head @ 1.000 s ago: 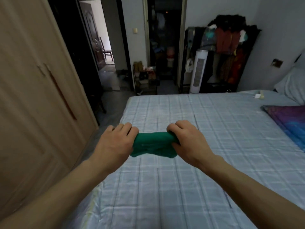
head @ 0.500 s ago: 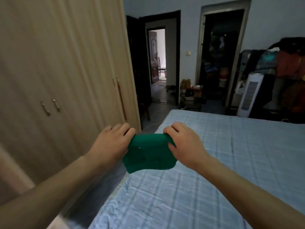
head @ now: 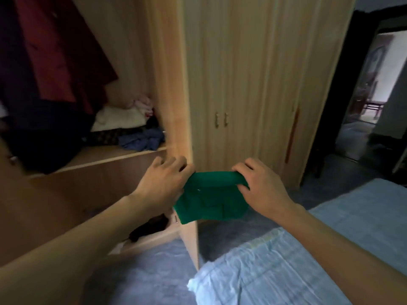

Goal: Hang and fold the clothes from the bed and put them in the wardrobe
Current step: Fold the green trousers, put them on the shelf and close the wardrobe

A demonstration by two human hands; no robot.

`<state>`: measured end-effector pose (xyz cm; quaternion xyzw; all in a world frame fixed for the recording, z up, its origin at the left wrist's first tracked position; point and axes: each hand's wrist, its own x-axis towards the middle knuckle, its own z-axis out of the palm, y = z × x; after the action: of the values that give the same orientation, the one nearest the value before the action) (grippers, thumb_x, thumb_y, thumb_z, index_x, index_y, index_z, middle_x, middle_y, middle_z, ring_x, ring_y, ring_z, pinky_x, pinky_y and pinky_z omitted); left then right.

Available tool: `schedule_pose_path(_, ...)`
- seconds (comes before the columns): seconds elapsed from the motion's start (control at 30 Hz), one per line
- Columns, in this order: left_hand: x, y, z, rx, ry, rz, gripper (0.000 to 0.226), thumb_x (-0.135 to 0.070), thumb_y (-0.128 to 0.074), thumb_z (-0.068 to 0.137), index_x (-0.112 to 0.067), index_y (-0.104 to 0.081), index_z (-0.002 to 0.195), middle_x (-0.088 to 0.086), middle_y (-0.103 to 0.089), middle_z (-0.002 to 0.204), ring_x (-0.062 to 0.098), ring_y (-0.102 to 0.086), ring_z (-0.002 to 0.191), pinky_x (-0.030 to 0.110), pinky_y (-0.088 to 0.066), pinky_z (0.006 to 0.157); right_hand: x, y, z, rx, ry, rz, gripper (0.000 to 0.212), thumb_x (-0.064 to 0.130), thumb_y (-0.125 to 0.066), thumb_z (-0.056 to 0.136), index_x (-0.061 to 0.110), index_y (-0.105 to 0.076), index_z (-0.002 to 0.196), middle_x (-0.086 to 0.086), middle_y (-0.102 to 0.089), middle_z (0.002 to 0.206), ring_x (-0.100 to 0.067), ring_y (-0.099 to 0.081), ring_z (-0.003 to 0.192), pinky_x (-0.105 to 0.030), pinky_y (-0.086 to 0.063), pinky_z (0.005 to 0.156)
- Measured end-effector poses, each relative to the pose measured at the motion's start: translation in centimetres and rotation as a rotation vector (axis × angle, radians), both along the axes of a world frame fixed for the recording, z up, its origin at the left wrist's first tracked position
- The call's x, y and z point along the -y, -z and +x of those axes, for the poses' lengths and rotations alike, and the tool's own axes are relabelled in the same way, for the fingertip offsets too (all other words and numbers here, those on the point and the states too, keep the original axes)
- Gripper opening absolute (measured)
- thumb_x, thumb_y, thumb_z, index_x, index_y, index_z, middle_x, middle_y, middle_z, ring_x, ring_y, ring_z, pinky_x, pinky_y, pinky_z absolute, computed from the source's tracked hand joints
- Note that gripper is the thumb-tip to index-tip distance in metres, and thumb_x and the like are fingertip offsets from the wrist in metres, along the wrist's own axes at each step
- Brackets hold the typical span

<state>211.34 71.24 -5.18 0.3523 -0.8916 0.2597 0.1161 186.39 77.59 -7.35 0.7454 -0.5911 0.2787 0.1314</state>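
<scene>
You faced the open wardrobe (head: 253, 84), bed (head: 330, 249) at your right, shelf (head: 105, 154) holding piled clothes. The folded green garment (head: 211, 201) hung in the air before it, left hand (head: 163, 183) and right hand (head: 262, 188) fingers (head: 244, 164) clamped on its top edge. You likely needed to keep it taut and slide it in flat.

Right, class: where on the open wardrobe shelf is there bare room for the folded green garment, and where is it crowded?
Free: the front strip of the light wooden shelf, bordered by its front edge, the crumpled blue cloth behind and the dark hanging clothes at left. Crowded: the back right corner, piled with cream folded cloth and pink cloth.
</scene>
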Motion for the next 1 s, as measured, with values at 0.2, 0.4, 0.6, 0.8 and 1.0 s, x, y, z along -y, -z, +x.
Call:
schedule_pose_path(0.2, 2.0, -0.6, 15.1, 0.037, -0.123, 0.044, 0.058, -0.029, -0.080, 0.061, -0.024, -0.047, 0.108, 0.001, -0.056, 0.104, 0.026, -0.061, 0.089, 0.037, -0.047, 0.072, 7.4, -0.7, 12.9, -0.059, -0.249, 0.025, 0.031, 0.016, -0.071, 0.081, 0.020, -0.062, 0.110, 0.002, -0.053, 0.100, -0.021, -0.053, 0.097, -0.042, -0.051, 0.072)
schedule_pose_path(0.4, 3.5, 0.5, 25.6, -0.073, -0.272, 0.065, 0.047, -0.027, -0.072, 0.071, -0.023, -0.051, 0.113, 0.001, -0.055, 0.111, 0.026, -0.058, 0.099, 0.044, -0.050, 0.083, 12.7, -1.1, 23.6, -0.115, -0.385, 0.006, 0.033, 0.014, -0.074, 0.078, 0.018, -0.063, 0.108, 0.000, -0.054, 0.096, -0.025, -0.054, 0.093, -0.040, -0.049, 0.071)
schedule_pose_path(0.6, 6.5, 4.0, 30.8, -0.113, -0.304, 0.137, 0.047, -0.028, -0.071, 0.066, -0.023, -0.054, 0.110, -0.001, -0.057, 0.103, 0.024, -0.059, 0.087, 0.037, -0.050, 0.072, 17.3, 2.8, 28.6, -0.145, -0.458, 0.105, 0.030, 0.016, -0.072, 0.079, 0.021, -0.060, 0.106, 0.002, -0.053, 0.097, -0.022, -0.054, 0.089, -0.036, -0.048, 0.071)
schedule_pose_path(0.8, 11.9, 10.1, 32.8, -0.129, -0.340, 0.211, 0.038, -0.034, -0.053, 0.066, -0.024, -0.056, 0.103, -0.005, -0.058, 0.095, 0.021, -0.061, 0.080, 0.034, -0.050, 0.065, 24.6, 8.3, 30.9, -0.170, -0.530, 0.240, 0.032, 0.018, -0.071, 0.080, 0.023, -0.057, 0.108, 0.005, -0.052, 0.100, -0.020, -0.054, 0.093, -0.036, -0.050, 0.075)
schedule_pose_path(1.0, 18.8, 15.0, 32.5, -0.119, -0.411, 0.300, 0.037, -0.033, -0.057, 0.065, -0.025, -0.059, 0.102, -0.006, -0.059, 0.093, 0.020, -0.061, 0.079, 0.035, -0.050, 0.063, 32.7, 12.7, 31.0, -0.216, -0.585, 0.328, 0.035, 0.018, -0.069, 0.079, 0.022, -0.057, 0.111, 0.002, -0.054, 0.103, -0.022, -0.054, 0.093, -0.035, -0.046, 0.075)
